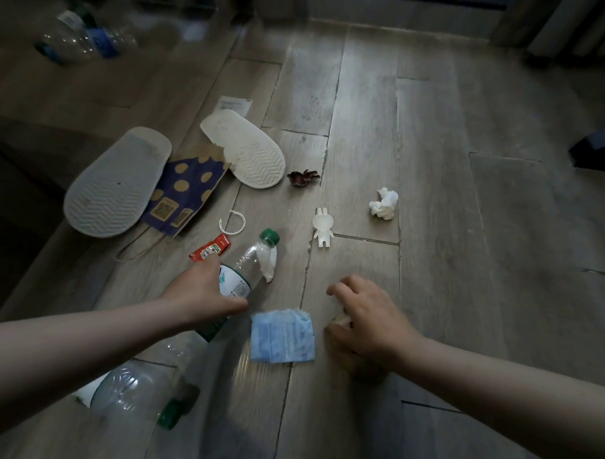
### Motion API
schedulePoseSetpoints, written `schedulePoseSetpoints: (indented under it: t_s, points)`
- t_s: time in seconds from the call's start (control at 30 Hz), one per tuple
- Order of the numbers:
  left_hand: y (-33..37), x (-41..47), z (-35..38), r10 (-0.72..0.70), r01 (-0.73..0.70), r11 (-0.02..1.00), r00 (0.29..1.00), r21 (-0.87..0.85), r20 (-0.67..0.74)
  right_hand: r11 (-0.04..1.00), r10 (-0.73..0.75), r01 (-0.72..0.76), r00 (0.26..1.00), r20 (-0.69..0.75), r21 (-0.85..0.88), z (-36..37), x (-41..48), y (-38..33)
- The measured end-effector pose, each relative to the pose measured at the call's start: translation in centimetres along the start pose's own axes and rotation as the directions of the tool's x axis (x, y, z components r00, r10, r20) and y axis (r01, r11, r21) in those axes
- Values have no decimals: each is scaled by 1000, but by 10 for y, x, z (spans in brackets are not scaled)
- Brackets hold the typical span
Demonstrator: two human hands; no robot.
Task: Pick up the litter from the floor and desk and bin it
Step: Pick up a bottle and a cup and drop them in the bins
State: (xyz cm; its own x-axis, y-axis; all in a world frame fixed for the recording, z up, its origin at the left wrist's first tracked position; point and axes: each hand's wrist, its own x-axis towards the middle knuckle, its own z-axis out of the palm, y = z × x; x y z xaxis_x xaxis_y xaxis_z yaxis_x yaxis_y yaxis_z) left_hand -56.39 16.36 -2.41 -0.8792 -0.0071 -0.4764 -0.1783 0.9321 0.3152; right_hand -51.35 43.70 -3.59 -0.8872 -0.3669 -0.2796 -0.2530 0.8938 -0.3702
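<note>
Near on the floor (428,149), left hand (200,294) grips a clear, green-capped bottle (249,262); right hand (369,316) pinches a pale scrap (342,319).

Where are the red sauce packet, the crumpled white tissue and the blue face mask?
red sauce packet (211,250), head view, middle of the packet.
crumpled white tissue (383,203), head view, centre of the wad.
blue face mask (282,335), head view, middle of its pleats.

Bare floor (449,258) right of crumpled tissue (383,203); litter crowding left.
</note>
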Motion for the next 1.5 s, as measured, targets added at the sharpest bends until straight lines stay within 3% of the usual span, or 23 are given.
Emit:
schedulePoseSetpoints:
  t_s: [0.17,0.5,0.8,1.0,1.23,1.5]
  points:
    - [-10,4,-10,-32,29,999,997,-34,-71,997,-71,71,997,-2,-12,-5,29,-19]
    - [-50,-9,-21,-140,136,989,988,-66,-61,983,-158,175,959,236,-51,16,123,-59]
    - [-50,-7,-23,-132,130,991,989,-26,-68,953,-213,274,909,358,-128,34,53,-45]
    - [-32,-11,-19,-72,71,997,995,-20,-73,964,-183,227,944,274,-140,46,28,-53]
    - [-27,-19,-16,-33,32,999,997,-17,-63,990,-110,88,970,218,109,43,9,-57]
    - [-18,-19,-14,13,-14,1000,997,-12,-73,969,5,-3,1000,-9,246,-2,-15,-13]
